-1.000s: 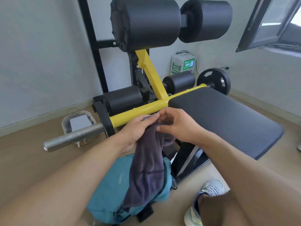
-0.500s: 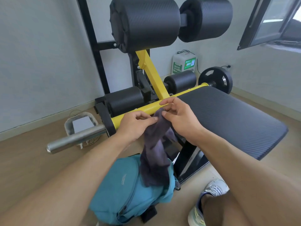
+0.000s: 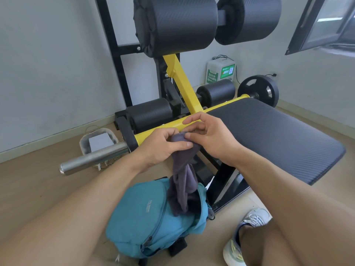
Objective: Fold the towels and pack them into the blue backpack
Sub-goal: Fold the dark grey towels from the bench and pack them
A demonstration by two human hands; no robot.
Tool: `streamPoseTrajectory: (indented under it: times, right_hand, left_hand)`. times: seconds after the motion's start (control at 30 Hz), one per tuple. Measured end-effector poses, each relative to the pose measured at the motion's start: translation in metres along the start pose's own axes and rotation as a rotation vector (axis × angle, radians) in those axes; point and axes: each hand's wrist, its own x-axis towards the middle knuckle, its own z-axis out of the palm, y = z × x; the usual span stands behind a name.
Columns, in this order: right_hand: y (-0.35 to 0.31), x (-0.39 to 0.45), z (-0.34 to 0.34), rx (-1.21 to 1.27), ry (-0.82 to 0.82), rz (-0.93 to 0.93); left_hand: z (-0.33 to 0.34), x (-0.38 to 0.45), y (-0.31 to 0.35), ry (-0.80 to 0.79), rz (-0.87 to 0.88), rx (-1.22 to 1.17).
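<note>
A dark purple-grey towel (image 3: 182,181) hangs bunched from my hands, its lower end draped over the open top of the blue backpack (image 3: 151,217) on the floor. My left hand (image 3: 161,146) grips the towel's top end between thumb and curled fingers. My right hand (image 3: 209,137) pinches the same top edge from the right, its index finger stretched out above. Both hands hover in front of the yellow bar of the gym machine.
A black padded bench (image 3: 269,137) lies to the right, with a yellow frame bar (image 3: 163,129) and steel sleeve (image 3: 92,158) behind my hands. Large black rollers (image 3: 176,25) hang above. A small basket (image 3: 98,143) stands by the wall. My shoe (image 3: 244,235) is at lower right.
The towel has been lifted higher and drawn up out of the backpack, hanging narrower. My hands have shifted closer together on its top end, and my right index finger has straightened.
</note>
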Motion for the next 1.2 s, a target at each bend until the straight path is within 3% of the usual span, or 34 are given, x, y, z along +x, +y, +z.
streamPoseTrajectory:
  times: [0.2, 0.37, 0.57, 0.77, 0.9, 1.07, 1.2]
  right_hand:
    - [0.0, 0.0, 0.0, 0.234, -0.024, 0.127]
    - [0.0, 0.0, 0.002, 0.249, 0.07, 0.153]
    - [-0.006, -0.001, 0.009, 0.308, 0.081, 0.172]
    - [-0.007, 0.0, 0.009, 0.28, -0.015, 0.196]
    - [-0.002, 0.001, 0.011, 0.172, -0.004, 0.137]
    - [0.008, 0.001, 0.013, -0.291, -0.013, 0.072]
    - [0.012, 0.004, 0.015, -0.42, 0.018, 0.092]
  left_hand:
    - [-0.004, 0.002, -0.003, 0.108, 0.01, -0.055]
    - [-0.007, -0.001, -0.003, 0.311, 0.051, 0.158]
    - [-0.008, -0.005, -0.003, 0.055, 0.071, 0.063]
    - [-0.003, -0.006, -0.005, 0.187, 0.12, 0.147]
    - [-0.004, -0.006, -0.003, 0.251, 0.11, 0.193]
    - [-0.005, -0.006, -0.003, 0.238, 0.097, 0.169]
    - [-0.005, -0.008, -0.001, 0.222, 0.118, 0.194]
